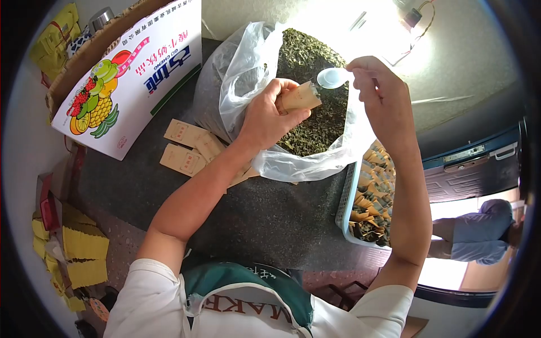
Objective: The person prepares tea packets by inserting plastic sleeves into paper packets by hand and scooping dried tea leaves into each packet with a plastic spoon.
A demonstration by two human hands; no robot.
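My left hand is closed around a small brown paper packet, its mouth tilted toward the right. In my right hand is a white plastic spoon, its bowl just beyond the packet's mouth. Whether the spoon carries anything I cannot tell. Both hands are over a clear plastic bag whose rolled-open top shows dried green leaves. Left of the bag, several flat brown packets with red print lie on the dark table, partly behind my left forearm.
A light blue basket full of filled packets stands at the right, partly behind my right forearm. A printed carton stands at the upper left. Bundles of yellow paper lie on the floor at left. Another person is by the doorway at right.
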